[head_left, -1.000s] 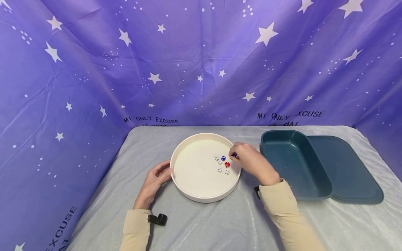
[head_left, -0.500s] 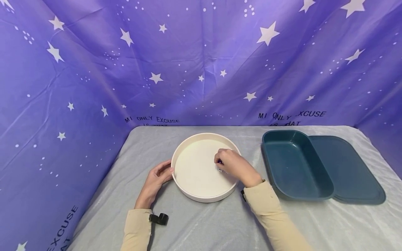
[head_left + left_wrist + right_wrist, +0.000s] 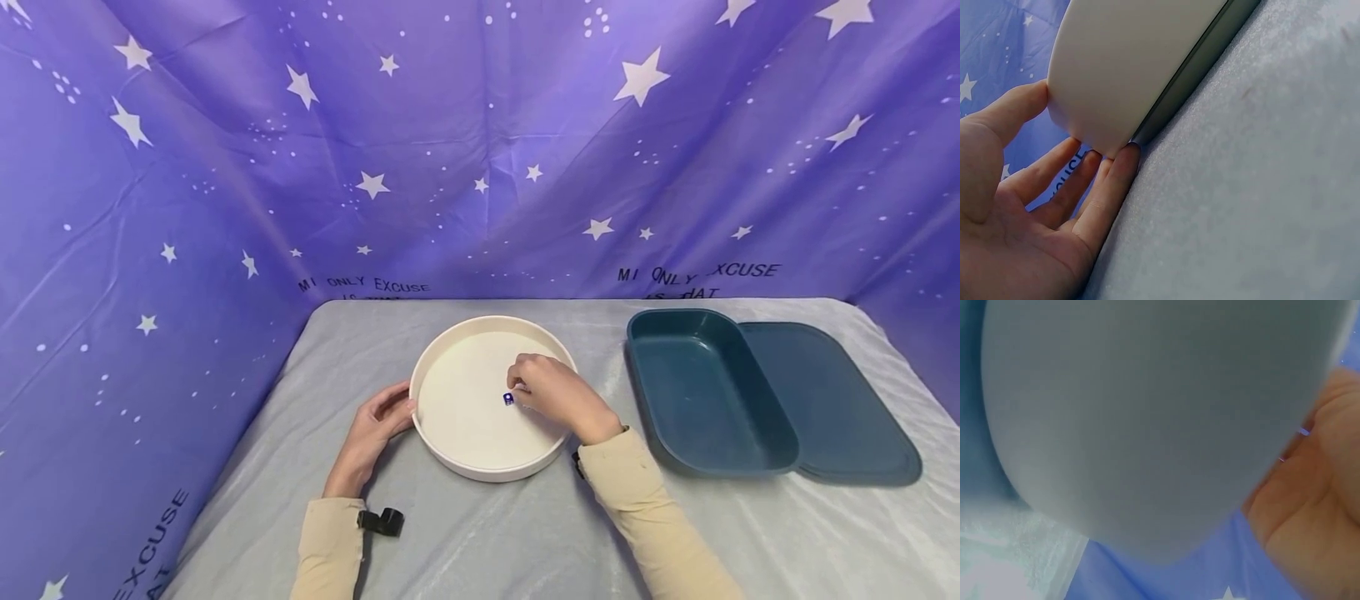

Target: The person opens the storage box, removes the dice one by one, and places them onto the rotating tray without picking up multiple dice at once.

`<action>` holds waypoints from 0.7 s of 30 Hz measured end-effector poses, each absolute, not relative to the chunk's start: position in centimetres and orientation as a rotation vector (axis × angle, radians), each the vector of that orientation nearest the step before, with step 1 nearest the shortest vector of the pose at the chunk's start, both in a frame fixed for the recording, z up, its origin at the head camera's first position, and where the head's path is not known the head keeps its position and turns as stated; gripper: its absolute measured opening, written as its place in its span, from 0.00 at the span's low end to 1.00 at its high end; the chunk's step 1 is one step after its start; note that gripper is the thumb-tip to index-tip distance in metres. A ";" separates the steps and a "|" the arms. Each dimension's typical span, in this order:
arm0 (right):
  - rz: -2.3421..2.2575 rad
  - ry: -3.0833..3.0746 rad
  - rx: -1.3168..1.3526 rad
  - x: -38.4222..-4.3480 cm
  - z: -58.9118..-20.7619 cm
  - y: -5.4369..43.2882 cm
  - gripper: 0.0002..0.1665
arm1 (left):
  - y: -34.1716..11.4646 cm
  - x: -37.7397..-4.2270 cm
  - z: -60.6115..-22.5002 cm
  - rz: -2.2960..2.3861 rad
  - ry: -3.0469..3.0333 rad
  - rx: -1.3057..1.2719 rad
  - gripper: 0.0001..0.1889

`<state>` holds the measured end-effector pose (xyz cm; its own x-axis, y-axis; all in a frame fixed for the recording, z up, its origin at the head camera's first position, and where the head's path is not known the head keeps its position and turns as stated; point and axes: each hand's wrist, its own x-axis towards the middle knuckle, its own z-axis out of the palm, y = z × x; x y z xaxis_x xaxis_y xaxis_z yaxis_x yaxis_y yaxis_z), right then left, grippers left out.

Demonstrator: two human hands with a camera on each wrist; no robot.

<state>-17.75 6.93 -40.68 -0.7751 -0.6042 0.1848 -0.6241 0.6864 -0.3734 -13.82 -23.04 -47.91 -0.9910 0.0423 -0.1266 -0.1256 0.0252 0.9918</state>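
Note:
A round cream tray (image 3: 457, 425) with a raised rim sits on the cloth. My left hand (image 3: 378, 421) holds its left side; in the left wrist view the thumb is at the rim and the fingertips (image 3: 1124, 156) are at the lower edge. My right hand (image 3: 558, 392) reaches over the right rim with bent fingers, low over the tray floor. A blue die (image 3: 507, 399) shows right at its thumb and fingertips; I cannot tell whether they still pinch it. The other dice are hidden behind this hand. The tray wall (image 3: 1135, 425) fills most of the right wrist view.
A deep teal rectangular container (image 3: 712, 400) stands right of the tray, beside my right forearm. Its flat teal lid (image 3: 832, 400) lies against its right side. Grey cloth (image 3: 480, 542) covers the table, and a purple star-patterned curtain (image 3: 450, 125) hangs behind.
My right hand has moved left from the tray's right rim over the dice, carrying a blue die, which now shows lower, at the fingertips. The left hand keeps its hold.

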 end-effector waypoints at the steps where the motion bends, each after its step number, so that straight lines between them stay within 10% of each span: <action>1: 0.656 -2.848 1.032 -17.7 -40.6 6.9 0.07 | -23.0 -13.8 -47.9 2.109 2.160 -0.096 0.29; 21: 0.550 -2.805 1.011 -17.0 -39.6 7.8 0.05 | -23.1 -14.0 -47.1 2.171 2.163 -0.157 0.29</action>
